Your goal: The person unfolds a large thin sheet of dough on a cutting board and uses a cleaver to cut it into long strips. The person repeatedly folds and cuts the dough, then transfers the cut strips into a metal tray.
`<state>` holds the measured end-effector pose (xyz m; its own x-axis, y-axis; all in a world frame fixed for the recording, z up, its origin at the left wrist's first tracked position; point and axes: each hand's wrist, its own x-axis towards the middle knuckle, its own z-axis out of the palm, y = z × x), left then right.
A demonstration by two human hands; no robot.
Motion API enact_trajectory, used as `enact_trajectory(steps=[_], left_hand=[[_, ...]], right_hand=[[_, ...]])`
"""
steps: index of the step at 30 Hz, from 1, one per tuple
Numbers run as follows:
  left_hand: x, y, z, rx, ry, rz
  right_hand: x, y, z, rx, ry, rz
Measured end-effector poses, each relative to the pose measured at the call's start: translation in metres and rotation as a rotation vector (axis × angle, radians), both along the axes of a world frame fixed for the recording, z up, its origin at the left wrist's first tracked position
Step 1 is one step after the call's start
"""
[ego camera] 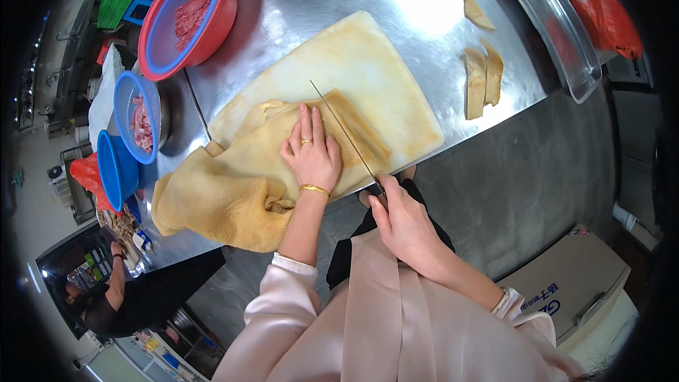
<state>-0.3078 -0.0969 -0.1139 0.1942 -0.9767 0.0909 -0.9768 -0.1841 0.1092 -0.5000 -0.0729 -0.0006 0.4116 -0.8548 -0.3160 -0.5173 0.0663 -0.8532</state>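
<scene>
A large yellow sheet of what looks like tripe [238, 143] lies over a pale cutting board [371, 48], its furry-looking folds hanging over the table's near edge. Flat on the sheet rests my left hand [313, 151], fingers spread a little and pressing down. My right hand [406, 217] grips a knife by its handle. The knife's blade [345, 132], seen nearly edge-on, crosses the sheet just right of my left hand. Right of the blade lies a strip of the sheet [366, 127]; whether it is fully severed, I cannot tell.
Cut pieces [475, 85] lie on the steel table [297, 21], near a metal tray [562, 37]. Red [225, 21] and blue [118, 170] basins stand left; some containers hold meat. A thin metal rod or blade [196, 103] lies beside the board. Another person [111, 297] works at far left.
</scene>
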Motion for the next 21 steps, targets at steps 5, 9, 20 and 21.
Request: enact_trajectory(steps=[5, 9, 20, 21], left_hand=[[0.000, -0.001, -0.001, 0.017, 0.015, 0.011], [-0.001, -0.002, 0.003, 0.006, 0.103, 0.028], [0.000, -0.001, 0.003, -0.047, 0.165, 0.046], [0.001, -0.001, 0.004, -0.050, 0.173, 0.042]], right_hand=[[0.013, 0.001, 0.001, -0.057, 0.065, 0.006], [0.019, -0.001, -0.004, -0.091, 0.098, -0.006], [0.025, 0.006, -0.004, -0.137, 0.164, 0.009], [0.027, 0.005, -0.007, -0.130, 0.177, 0.007]])
